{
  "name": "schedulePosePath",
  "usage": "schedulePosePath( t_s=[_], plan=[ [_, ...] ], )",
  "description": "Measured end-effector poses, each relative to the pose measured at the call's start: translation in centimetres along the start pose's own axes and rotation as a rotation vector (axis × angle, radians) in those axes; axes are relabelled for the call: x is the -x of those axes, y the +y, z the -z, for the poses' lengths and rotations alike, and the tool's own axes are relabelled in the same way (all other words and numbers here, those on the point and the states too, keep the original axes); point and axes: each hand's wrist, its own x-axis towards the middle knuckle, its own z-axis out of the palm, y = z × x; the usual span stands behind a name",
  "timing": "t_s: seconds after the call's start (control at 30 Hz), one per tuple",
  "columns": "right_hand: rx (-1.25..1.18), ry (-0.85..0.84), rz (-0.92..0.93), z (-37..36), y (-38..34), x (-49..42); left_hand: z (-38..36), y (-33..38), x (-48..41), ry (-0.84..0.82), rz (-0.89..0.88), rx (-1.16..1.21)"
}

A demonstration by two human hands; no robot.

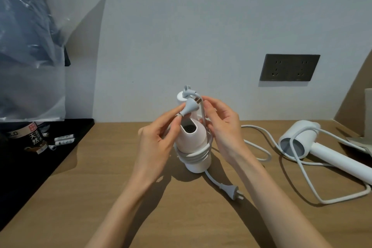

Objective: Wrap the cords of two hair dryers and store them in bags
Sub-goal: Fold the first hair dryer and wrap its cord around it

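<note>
A white hair dryer (192, 137) stands upright at the middle of the wooden table (100, 197), its white cord (193, 155) coiled several times round the body. My left hand (159, 141) pinches the grey plug (189, 106) at the end of that cord, just above the dryer. Fingers of my right hand (223, 127) hold the cord run beside the plug. A second white hair dryer (302, 139) lies on its side at the right, its loose cord (338, 200) sprawled over the table. Another grey plug (231, 191) lies in front of the upright dryer.
A dark wall socket plate (289, 67) sits on the wall at the right. A black tray (40, 167) at the left holds a bottle (34, 139) and small batteries (64, 140). Clear plastic wrapping (30, 46) hangs above it. Grey fabric (358, 141) lies at the far right edge.
</note>
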Motion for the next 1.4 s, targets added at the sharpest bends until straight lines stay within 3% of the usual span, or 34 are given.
schedulePosePath(
  t_s=[0.27, 0.43, 0.73, 1.1, 1.3, 1.4],
  plan=[
    [-0.224, -0.133, -0.092, 0.8, -0.1, -0.5, 0.6, -0.5, -0.7, -0.025, -0.081, -0.217],
    [-0.173, -0.206, -0.135, 1.6, -0.5, -0.7, 1.3, -0.8, -1.1, -0.061, -0.093, -0.217],
    [-0.246, -0.173, -0.180, 1.6, -1.2, -0.4, 1.2, -0.7, -0.9, -0.028, -0.134, -0.224],
    [0.110, -0.007, 0.073, 1.3, -0.2, -0.2, 0.7, 0.7, -0.8, 0.048, -0.234, -0.483],
    [0.073, -0.162, -0.002, 2.2, -1.1, -0.4, 0.1, 0.8, -1.2, 0.059, -0.215, -0.500],
    [0.082, -0.163, -0.016, 2.7, -1.4, -0.6, 0.1, 0.8, -1.6, 0.043, -0.216, -0.491]
  ],
)
